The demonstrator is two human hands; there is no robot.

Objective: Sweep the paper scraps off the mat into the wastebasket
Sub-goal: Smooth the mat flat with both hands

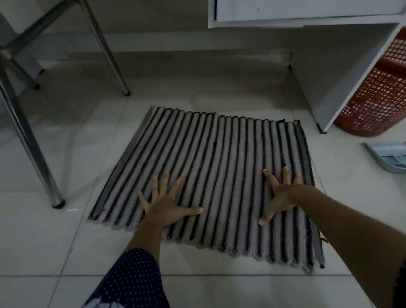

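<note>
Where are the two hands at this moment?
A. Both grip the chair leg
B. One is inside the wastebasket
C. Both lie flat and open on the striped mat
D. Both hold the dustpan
C: the left hand and right hand press palms down, fingers spread, on the striped mat; the dustpan lies untouched on the floor to the right.

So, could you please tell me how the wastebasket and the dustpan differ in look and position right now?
The wastebasket is reddish-orange openwork mesh; the dustpan is grey solid plastic. The wastebasket stands tall, tucked beside the white cabinet; the dustpan lies low and flat on open floor tiles, with a small brush resting in it. The wastebasket is partly cut off by the frame; the dustpan shows whole. Both sit right of the mat, untouched by either hand.
</note>
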